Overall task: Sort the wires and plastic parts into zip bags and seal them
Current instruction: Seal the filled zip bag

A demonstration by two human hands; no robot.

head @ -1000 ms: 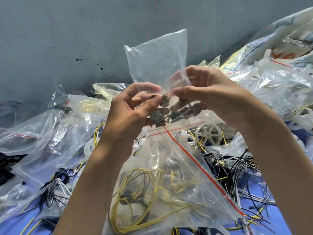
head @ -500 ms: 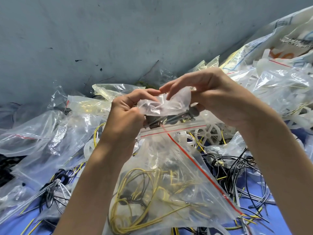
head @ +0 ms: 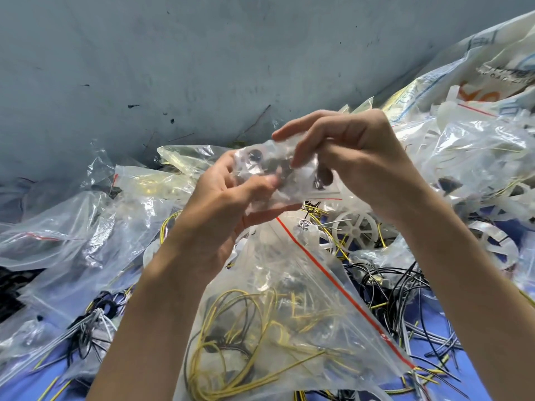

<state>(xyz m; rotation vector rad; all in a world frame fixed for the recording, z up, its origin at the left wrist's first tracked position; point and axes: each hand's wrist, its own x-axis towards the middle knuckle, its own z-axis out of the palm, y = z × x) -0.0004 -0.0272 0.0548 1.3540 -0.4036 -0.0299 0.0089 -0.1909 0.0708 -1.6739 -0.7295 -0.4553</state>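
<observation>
A small clear zip bag [head: 269, 172] with dark round parts inside is folded up between both hands, at chest height. My left hand [head: 231, 204] grips its lower left part, thumb on top. My right hand [head: 347, 157] pinches its upper right part with curled fingers. Below them hangs a large clear zip bag [head: 289, 314] with a red seal line, holding yellow wires [head: 246, 337] and dark ones. How the large bag is held up is hidden behind my left hand.
Loose black wires [head: 390, 287] and white plastic wheels [head: 354, 230] lie on the blue surface [head: 419, 311] to the right. Clear bags [head: 86, 227] pile up on the left and a printed sack [head: 477, 82] at the back right. A grey wall [head: 202, 53] stands behind.
The small bag stood upright a second ago. Its top has been folded down and the bag rolled into a compact bundle between both hands, which rose slightly.
</observation>
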